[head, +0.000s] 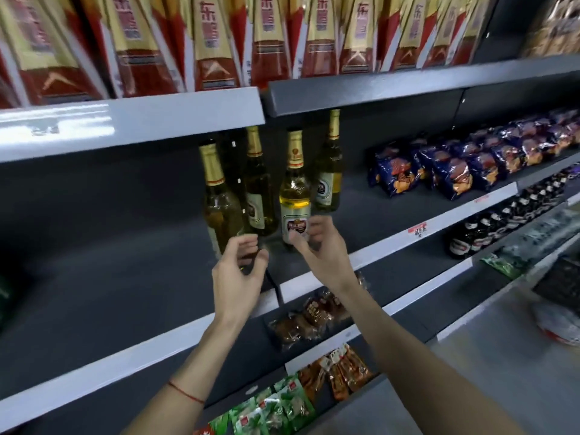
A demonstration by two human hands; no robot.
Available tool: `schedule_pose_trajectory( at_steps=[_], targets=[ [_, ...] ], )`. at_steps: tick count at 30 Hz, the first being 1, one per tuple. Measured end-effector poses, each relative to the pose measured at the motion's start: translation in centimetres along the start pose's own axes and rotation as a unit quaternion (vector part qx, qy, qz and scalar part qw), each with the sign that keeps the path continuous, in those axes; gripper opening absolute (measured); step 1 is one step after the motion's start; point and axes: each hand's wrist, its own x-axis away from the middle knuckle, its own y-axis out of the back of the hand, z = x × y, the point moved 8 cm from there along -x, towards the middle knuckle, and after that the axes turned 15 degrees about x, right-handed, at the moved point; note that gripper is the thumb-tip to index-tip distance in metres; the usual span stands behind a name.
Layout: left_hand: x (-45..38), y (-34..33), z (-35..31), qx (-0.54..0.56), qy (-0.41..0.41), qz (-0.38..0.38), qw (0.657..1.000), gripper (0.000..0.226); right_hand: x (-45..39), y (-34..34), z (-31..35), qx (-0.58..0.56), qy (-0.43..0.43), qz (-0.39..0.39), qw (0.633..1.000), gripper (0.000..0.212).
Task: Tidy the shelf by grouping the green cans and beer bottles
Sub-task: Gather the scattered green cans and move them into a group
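A: Where are the beer bottles (266, 183) found?

B: Four are seen standing upright in a loose cluster on the dark shelf (125, 271), under the upper shelf edge. The front bottle (295, 196), with its gold neck foil and pale label, is taken as the landmark. One bottle is set to its left and nearer the shelf front, one behind it to the left, and one behind it to the right.

A: How are the hands held?

B: The left hand (240, 271) is raised in front of the leftmost bottle (219, 202), fingers curled and spread, nothing gripped. The right hand (320, 246) is held just right of the front bottle's base, fingers parted and bent; the thumb is seen close to the label, but whether it is touched cannot be told. Nothing is clasped by either hand.

A: What else is shown?

B: Blue snack bags (455, 171) are laid well right of the front bottle on the same shelf. Red and gold packs (213, 42) are ranged above it. A red thread (185, 394) is worn on the left wrist. Green cans are not made out clearly.
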Motion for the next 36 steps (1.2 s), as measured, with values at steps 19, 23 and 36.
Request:
schedule_pose_trajectory(
  at_steps=[19, 23, 36],
  targets=[
    [-4.1, -10.4, 4.0, -0.012, 0.029, -0.030, 0.999, 0.014, -15.7, -4.0, -10.2, -0.062, 0.022, 0.177, 0.982, 0.078],
    [-2.8, -11.1, 3.1, -0.019, 0.020, -0.088, 0.996, 0.011, -18.4, -7.5, -10.2, -0.077, 0.059, 0.257, 0.961, 0.091],
    [4.3, -11.2, 3.3, -0.009, 0.084, -0.165, 0.983, 0.017, -15.7, 0.4, -9.5, -0.115, 0.121, 0.231, 0.959, 0.066]
  ],
)
